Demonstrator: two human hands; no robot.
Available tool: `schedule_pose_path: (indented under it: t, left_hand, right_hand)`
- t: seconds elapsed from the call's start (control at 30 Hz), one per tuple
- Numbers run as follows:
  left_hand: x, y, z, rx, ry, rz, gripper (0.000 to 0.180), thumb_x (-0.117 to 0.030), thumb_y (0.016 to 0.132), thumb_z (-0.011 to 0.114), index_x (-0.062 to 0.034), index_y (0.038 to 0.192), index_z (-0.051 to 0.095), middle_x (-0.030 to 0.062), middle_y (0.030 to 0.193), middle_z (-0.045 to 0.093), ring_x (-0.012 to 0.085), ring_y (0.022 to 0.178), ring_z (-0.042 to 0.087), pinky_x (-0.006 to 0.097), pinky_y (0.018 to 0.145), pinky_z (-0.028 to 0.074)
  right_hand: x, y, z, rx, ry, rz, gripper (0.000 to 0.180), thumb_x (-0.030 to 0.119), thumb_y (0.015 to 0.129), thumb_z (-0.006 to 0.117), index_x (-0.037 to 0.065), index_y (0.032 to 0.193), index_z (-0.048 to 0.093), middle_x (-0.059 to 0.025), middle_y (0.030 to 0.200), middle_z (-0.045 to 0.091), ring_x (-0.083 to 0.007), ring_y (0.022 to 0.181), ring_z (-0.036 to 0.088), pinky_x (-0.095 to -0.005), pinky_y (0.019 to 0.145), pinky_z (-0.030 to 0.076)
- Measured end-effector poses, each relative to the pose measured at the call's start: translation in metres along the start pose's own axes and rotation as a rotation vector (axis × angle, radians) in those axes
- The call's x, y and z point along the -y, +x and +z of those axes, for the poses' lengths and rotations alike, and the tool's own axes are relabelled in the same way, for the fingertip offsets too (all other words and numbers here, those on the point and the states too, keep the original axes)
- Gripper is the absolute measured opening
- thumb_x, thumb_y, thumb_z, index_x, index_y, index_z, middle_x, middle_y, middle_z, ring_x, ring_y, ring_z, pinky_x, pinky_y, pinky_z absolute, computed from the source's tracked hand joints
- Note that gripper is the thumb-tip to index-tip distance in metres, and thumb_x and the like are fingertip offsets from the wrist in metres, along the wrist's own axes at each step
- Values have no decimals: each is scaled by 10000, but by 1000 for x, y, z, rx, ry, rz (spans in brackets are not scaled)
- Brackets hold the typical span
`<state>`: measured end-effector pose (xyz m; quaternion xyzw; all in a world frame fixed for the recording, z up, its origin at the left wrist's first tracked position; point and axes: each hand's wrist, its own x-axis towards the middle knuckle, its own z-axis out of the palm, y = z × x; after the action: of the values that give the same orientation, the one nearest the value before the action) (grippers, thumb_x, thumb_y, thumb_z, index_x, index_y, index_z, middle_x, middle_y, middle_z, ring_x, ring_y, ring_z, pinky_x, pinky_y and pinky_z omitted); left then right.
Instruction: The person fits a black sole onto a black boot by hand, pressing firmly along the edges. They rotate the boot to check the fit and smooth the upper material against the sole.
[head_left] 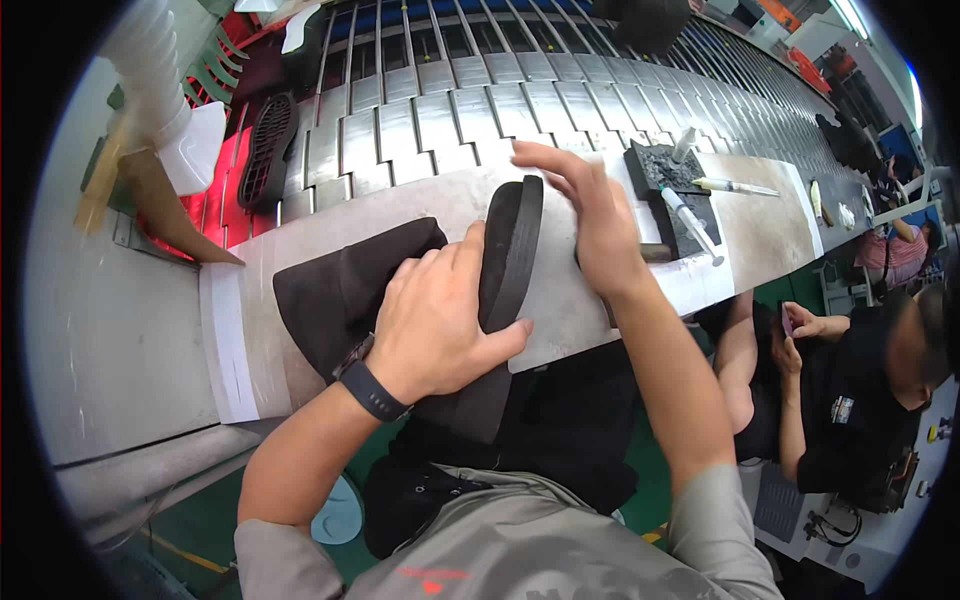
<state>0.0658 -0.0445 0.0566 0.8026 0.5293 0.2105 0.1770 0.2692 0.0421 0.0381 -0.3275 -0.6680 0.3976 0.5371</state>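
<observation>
Factory conveyor slats curve away behind the grey worktop in front of you. Your left hand is clamped over a black shoe sole standing on edge on a dark cloth, thumb on the near face and fingers over the rim. The sole's long axis runs away from you toward the conveyor. Your right hand is open, fingers spread, just right of the sole; it may be brushing the sole's far face. Right of it, syringes lie on a black tray.
</observation>
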Motion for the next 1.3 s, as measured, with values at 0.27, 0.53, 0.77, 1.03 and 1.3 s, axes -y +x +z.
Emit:
schedule_pose_path:
  t: [0.27, 0.53, 0.77, 1.03, 1.3]
  left_hand:
    - [7, 5, -5, 41, -73, -18, 943, -438, 836, 793, 144, 1503, 470, 250, 1086, 690, 402, 1004, 666, 491, 919, 512]
    - [-7, 16, -36, 33, -135, -52, 1023, -405, 764, 864, 121, 1530, 437, 274, 1119, 694, 416, 1075, 677, 471, 952, 515]
    - [-27, 13, -74, -443, -410, 320, 1438, -473, 625, 1062, 63, 1648, 204, 247, 1504, 548, 363, 1413, 579, 450, 1194, 444]
    - [-51, -12, -24, -557, -511, 229, 1315, -311, 647, 1039, 96, 1603, 233, 274, 1498, 537, 368, 1396, 590, 454, 1156, 478]
    - [-7, -81, 82, -396, 13, 469, 818, -248, 993, 721, 57, 1606, 273, 280, 1472, 563, 365, 1418, 574, 510, 1205, 433]
  right_hand:
    - [-34, 39, 24, 106, 116, 367, 487, 355, 1075, 563, -76, 979, 769, -183, 865, 777, -209, 833, 722, -331, 838, 543]
    - [17, 67, 38, -214, 191, 433, 633, 531, 1071, 568, -74, 1026, 746, -166, 830, 758, -183, 748, 671, -318, 750, 532]
    - [152, 72, 62, -15, 463, -35, 797, 651, 1113, 381, -51, 1038, 750, -163, 949, 791, -234, 907, 767, -327, 835, 578]
    - [173, 42, 50, 308, 322, 117, 929, 764, 1095, 316, -41, 921, 747, -152, 875, 770, -203, 808, 732, -319, 785, 573]
    - [189, -2, 68, 420, -204, -343, 641, 507, 986, 728, -106, 1171, 696, -102, 817, 734, -321, 952, 751, -448, 961, 558]
